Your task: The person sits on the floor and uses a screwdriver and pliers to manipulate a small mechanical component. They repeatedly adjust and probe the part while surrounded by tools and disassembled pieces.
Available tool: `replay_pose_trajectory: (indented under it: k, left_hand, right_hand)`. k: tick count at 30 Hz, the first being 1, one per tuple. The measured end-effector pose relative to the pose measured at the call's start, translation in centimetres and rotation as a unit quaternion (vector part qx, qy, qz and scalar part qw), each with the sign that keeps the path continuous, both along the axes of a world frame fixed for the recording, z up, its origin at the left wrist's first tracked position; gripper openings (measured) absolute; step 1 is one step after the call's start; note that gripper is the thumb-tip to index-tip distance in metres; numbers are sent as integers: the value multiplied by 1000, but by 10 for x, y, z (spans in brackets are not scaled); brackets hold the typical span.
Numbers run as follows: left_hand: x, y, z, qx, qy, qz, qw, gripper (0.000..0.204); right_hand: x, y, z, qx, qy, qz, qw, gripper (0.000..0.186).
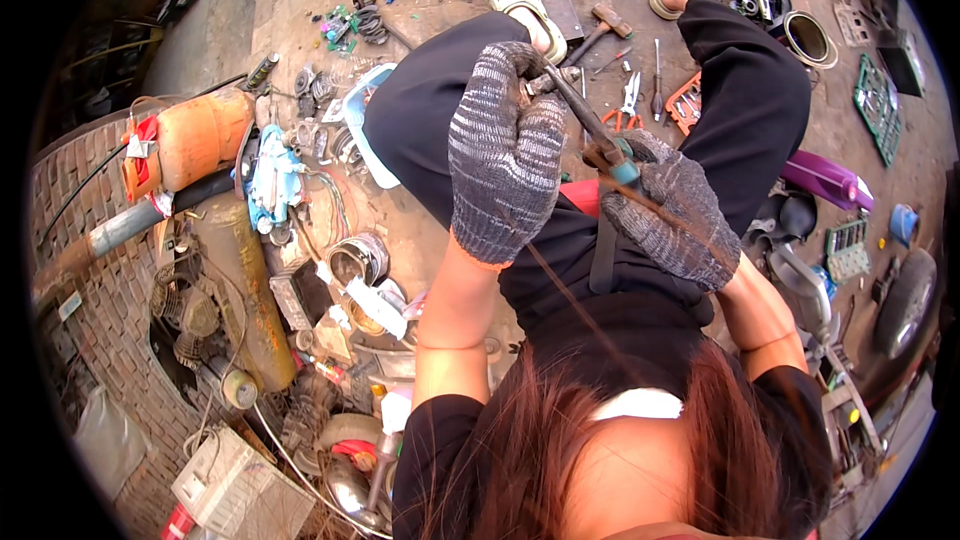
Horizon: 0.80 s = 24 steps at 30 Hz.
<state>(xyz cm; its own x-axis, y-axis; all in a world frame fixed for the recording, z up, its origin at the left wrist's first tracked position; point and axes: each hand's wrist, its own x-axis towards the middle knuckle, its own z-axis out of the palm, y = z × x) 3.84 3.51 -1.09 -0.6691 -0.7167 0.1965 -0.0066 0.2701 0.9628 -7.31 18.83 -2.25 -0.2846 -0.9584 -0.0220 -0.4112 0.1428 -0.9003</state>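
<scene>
Both my hands wear grey knitted gloves and are raised over my lap. My left hand [508, 155] is closed, its fingertips pinching a small metal piece [543, 83] whose kind I cannot make out. Gripped in my right hand [680, 215] is a long dark metal tool with a teal handle [625, 172], perhaps pliers. Its narrow tip slants up to the left and meets the small piece at my left fingertips. Something red shows on the seat between my thighs, behind the tool.
A hammer [608, 22], orange-handled pliers [630, 100], and a screwdriver [657, 80] lie on the floor between my feet. An orange gas cylinder [200, 140] and piled metal parts stand left. A purple bottle [825, 180], green tool tray [877, 110] and wheel [907, 302] are right.
</scene>
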Motion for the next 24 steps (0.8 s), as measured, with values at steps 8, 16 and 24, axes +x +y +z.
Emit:
replay_pose_trajectory:
  k: [8,16,24]
  left_hand:
    - [-9,8,17,189,17,-4,982,25]
    - [-12,11,12,48,27,-6,998,24]
    - [-10,9,7,45,1,14,999,23]
  right_hand:
    - [-4,1,-4,-53,15,-13,998,24]
    - [-5,-2,9,-28,50,-24,998,23]
    - [-1,-5,5,-8,16,-99,995,26]
